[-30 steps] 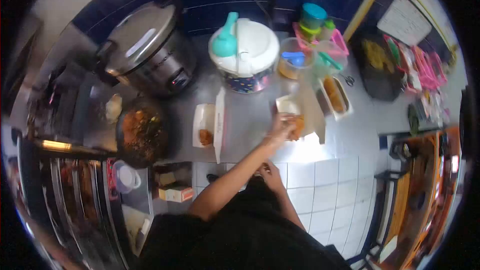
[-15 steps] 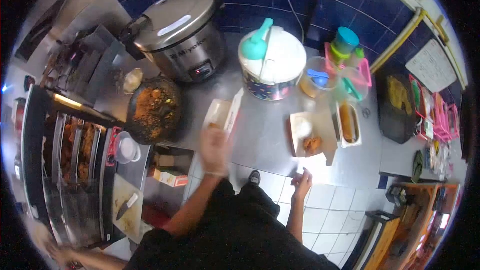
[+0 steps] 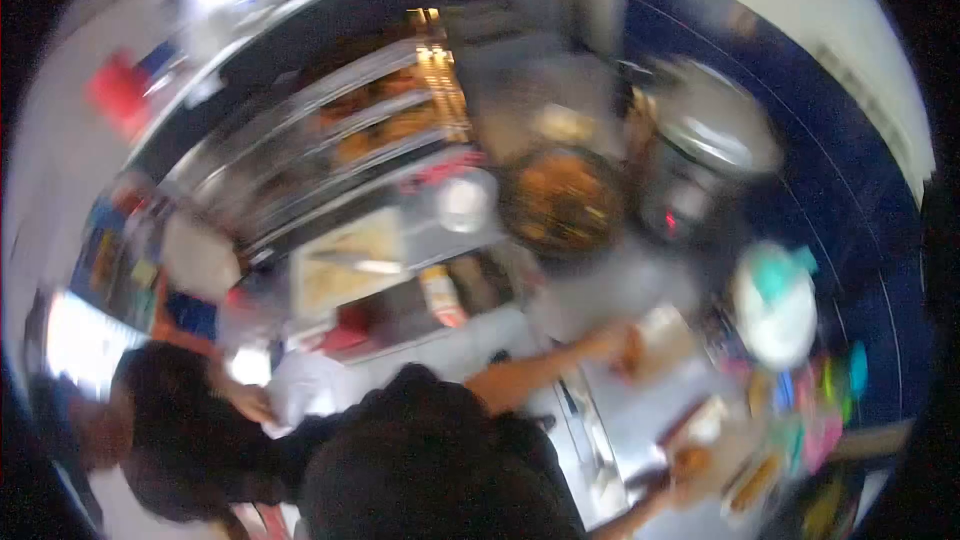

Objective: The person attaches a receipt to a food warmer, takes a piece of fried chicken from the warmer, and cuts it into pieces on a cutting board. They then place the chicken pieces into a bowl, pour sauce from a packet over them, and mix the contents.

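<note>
Motion blur smears the whole head view. My left hand (image 3: 605, 343) reaches over the steel counter to the near side of an open paper food box (image 3: 668, 342). A reddish-brown fried piece (image 3: 632, 348) shows right at its fingertips. My right hand (image 3: 682, 490) is at the near edge of a second open food box (image 3: 735, 437), which has a white mound (image 3: 708, 420) and a brown fried piece (image 3: 690, 461) in it. The fingers of both hands are too smeared to make out.
A stone mortar of reddish-brown food (image 3: 563, 202) stands beside a rice cooker (image 3: 710, 145). A white-lidded tub (image 3: 775, 315) has a teal scoop on top. A knife (image 3: 365, 263) lies on a cutting board (image 3: 325, 285). Another person (image 3: 180, 430) is at the left, near the display cabinet (image 3: 300, 140).
The view has swung left, bringing the cabinet and another person into fuller view. My left hand stays at the first box; my right hand has come up to the second box's edge.
</note>
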A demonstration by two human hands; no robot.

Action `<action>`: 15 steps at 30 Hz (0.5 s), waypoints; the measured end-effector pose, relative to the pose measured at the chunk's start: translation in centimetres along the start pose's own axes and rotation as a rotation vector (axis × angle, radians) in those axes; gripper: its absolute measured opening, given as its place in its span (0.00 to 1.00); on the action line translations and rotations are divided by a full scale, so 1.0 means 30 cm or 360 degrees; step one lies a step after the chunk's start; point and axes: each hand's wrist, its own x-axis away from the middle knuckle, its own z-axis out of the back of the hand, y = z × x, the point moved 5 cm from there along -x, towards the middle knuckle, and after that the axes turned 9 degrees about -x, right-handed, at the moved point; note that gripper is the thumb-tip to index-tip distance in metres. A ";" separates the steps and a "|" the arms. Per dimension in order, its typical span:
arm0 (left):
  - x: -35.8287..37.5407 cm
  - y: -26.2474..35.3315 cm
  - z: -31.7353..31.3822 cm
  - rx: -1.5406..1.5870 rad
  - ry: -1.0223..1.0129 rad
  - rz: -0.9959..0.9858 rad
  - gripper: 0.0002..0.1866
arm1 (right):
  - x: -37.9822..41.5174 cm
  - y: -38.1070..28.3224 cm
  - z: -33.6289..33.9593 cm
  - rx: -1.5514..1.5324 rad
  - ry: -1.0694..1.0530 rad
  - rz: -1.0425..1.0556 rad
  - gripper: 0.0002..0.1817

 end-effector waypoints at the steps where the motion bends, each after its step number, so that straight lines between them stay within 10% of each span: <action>1: -0.082 -0.156 -0.036 0.0289 0.0184 -0.0147 0.07 | 0.030 0.001 -0.048 0.0125 0.0005 0.0021 0.28; 2: 0.071 0.081 -0.103 0.0268 -0.0038 -0.0109 0.10 | 0.059 0.007 -0.099 0.0243 0.0001 0.0042 0.27; 3: -0.046 -0.108 -0.161 0.0454 -0.0315 -0.0166 0.20 | 0.072 0.024 -0.136 0.0349 -0.0021 0.0060 0.27; 5: -0.030 -0.079 -0.198 -0.0572 0.0108 -0.0323 0.24 | 0.126 0.057 -0.196 0.0491 -0.0030 0.0091 0.26; 8: 0.170 0.080 -0.020 -0.0763 0.0323 -0.0609 0.28 | 0.182 0.125 -0.277 0.0678 -0.0083 0.0133 0.24; 12: 0.605 0.418 0.482 -0.0898 0.0826 -0.0249 0.26 | 0.239 0.259 -0.354 0.0881 -0.0149 0.0157 0.21; 15: 0.902 0.435 0.890 -0.1035 0.1626 -0.0311 0.21 | 0.299 0.372 -0.417 0.0996 -0.0191 0.0171 0.20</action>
